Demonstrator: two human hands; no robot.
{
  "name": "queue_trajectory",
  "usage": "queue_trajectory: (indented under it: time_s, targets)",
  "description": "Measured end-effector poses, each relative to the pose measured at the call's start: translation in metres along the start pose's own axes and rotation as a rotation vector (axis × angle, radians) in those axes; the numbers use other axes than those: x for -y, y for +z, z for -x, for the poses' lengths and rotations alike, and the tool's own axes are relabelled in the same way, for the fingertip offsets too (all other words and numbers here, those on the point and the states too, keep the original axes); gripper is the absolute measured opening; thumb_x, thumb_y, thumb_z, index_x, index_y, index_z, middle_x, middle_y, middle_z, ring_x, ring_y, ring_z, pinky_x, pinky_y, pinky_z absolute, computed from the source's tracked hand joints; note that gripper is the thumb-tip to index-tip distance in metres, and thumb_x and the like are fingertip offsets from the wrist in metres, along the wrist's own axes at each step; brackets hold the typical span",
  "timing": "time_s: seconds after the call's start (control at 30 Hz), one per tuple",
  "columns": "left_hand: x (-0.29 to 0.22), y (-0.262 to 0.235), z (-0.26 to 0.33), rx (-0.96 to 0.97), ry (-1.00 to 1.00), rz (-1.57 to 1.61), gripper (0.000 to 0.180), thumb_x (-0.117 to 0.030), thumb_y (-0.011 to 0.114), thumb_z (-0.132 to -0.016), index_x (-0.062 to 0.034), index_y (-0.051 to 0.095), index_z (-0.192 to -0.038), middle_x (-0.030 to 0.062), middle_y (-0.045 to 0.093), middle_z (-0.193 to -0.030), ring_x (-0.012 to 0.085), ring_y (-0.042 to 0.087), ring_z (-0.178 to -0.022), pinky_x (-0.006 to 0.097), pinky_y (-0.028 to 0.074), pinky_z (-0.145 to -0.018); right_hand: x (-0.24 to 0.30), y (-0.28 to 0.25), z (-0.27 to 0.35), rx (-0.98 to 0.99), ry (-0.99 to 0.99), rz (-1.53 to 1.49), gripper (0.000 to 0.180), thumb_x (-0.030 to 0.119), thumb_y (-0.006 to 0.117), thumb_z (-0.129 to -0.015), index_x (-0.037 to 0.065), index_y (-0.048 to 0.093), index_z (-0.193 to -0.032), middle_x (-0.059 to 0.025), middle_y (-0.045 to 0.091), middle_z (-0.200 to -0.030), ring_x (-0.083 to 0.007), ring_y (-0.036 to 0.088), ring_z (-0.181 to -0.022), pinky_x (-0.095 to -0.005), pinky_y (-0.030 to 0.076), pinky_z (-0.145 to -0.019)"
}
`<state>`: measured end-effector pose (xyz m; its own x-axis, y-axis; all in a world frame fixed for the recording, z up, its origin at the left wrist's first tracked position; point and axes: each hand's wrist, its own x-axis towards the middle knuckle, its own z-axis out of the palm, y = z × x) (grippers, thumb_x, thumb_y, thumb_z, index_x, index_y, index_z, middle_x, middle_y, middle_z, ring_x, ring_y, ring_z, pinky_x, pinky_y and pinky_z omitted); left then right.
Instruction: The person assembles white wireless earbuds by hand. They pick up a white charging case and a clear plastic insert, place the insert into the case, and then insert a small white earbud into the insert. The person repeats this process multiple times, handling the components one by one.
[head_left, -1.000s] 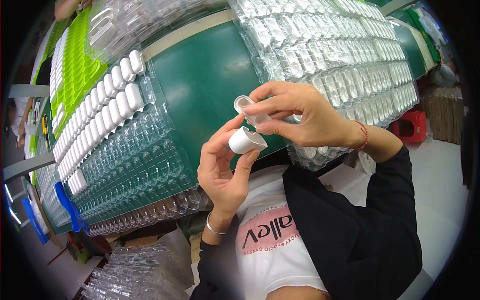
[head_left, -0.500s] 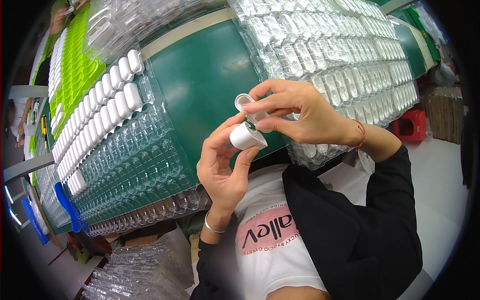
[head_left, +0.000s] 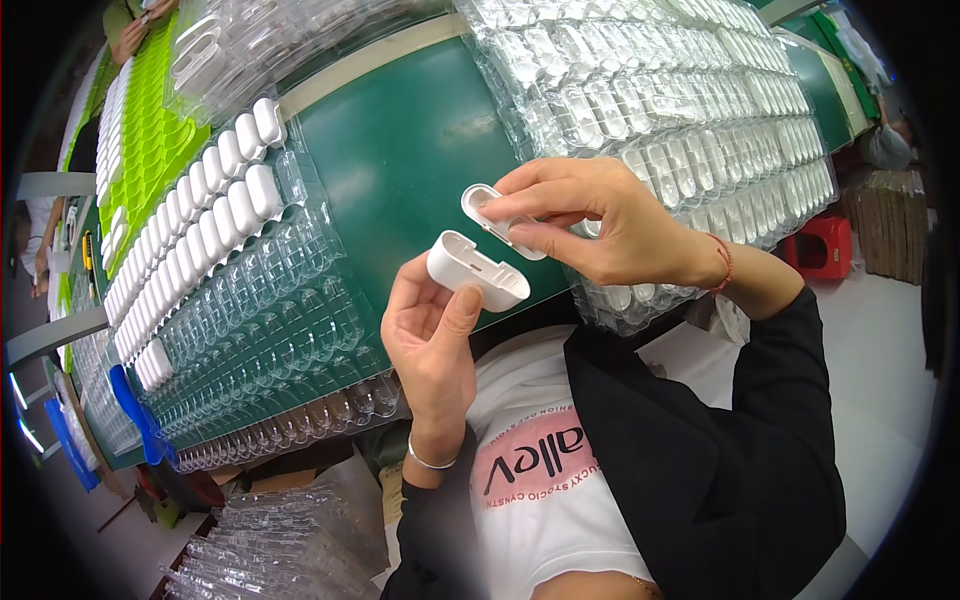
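Observation:
My left hand (head_left: 432,330) holds a small white plastic case body (head_left: 476,270), its open side turned up, over the green table (head_left: 400,160). My right hand (head_left: 600,225) pinches a matching white lid piece (head_left: 495,218) just above and to the right of the body. The two parts sit close together but apart. On my left lies a clear blister tray (head_left: 260,310) with rows of finished white cases (head_left: 215,200) along its far side.
A second stack of clear trays (head_left: 680,110) with clear inserts covers the right of the table. Green trays (head_left: 145,140) lie at the far left. More clear trays (head_left: 270,550) are piled below the table edge. A red stool (head_left: 820,245) stands on the floor at right.
The case body has turned in my left hand so its long open side now faces up. My right hand has lifted the lid piece a little clear of it.

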<state>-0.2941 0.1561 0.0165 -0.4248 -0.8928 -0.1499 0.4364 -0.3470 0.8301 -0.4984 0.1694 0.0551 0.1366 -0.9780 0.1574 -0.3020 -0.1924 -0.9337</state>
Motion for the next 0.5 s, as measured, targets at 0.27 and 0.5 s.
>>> queue_trajectory:
  time_s: [0.27,0.5]
  targets:
    - [0.004,0.010,-0.008,0.035,-0.053,0.045,0.034,-0.010,0.063,-0.091,0.0037,0.049,-0.119,0.0113,0.061,-0.110,0.0151,0.060,-0.100,0.030,0.050,-0.087,-0.002,0.005,0.002,-0.077,-0.216,0.310,0.031,-0.004,0.068,-0.079,0.006,0.068,-0.108,-0.0135,0.065,-0.105,-0.0238,0.067,-0.083,-0.0277,0.055,-0.067]
    - [0.014,0.012,-0.010,-0.015,0.080,-0.017,0.030,-0.003,0.068,-0.086,0.0029,0.053,-0.112,0.0104,0.062,-0.108,0.0137,0.060,-0.098,0.028,0.049,-0.086,-0.003,0.008,0.008,-0.060,-0.207,0.520,0.032,-0.004,0.066,-0.079,0.007,0.067,-0.110,-0.0136,0.062,-0.111,-0.0242,0.067,-0.085,-0.0294,0.057,-0.070]
